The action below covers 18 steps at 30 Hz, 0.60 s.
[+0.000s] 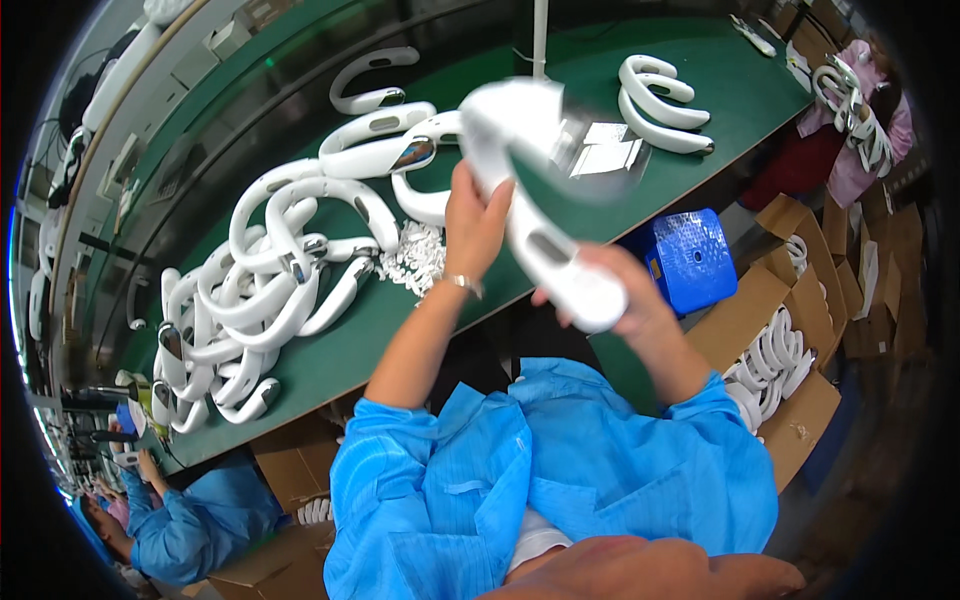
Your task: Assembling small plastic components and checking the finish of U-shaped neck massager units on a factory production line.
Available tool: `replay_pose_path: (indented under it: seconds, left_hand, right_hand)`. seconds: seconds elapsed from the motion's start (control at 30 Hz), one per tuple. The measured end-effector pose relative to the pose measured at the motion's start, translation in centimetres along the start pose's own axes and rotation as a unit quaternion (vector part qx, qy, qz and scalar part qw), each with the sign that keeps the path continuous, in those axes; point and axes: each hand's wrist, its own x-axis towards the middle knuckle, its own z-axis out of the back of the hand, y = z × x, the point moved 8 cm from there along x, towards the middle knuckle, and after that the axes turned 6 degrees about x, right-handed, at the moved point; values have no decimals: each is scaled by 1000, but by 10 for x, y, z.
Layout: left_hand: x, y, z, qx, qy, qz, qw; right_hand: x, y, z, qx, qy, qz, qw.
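Note:
A white U-shaped neck fan (525, 222) is held up above the front edge of the green bench, its far part smeared by motion. My left hand (476, 222) grips one side of its curve, thumb lying along the shell. Around the near end, beside an oval slot, my right hand (638, 290) is closed; some of its fingers are hidden behind the shell. Left of my hands lies a large tangled heap of similar neck fans (270, 312). A pile of small white pieces (412, 262) sits on the bench beside my left wrist.
More neck fans (655, 100) lie at the back right of the green bench (690, 165), near white paper slips (606, 158). A blue plastic stool (695, 262) and cardboard boxes (745, 315) with fans stand at right. Co-workers are at far right (850, 120) and lower left (190, 525).

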Motion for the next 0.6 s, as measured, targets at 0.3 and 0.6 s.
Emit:
replay_pose_path:
  seconds: [0.3, 0.6]
  left_hand:
    - [218, -38, 125, 517, -65, -35, 853]
    - [366, 139, 202, 687, 7, 158, 709]
  right_hand:
    - [-45, 407, 290, -205, -469, 400, 760]
    - [-126, 537, 549, -407, -660, 272, 570]
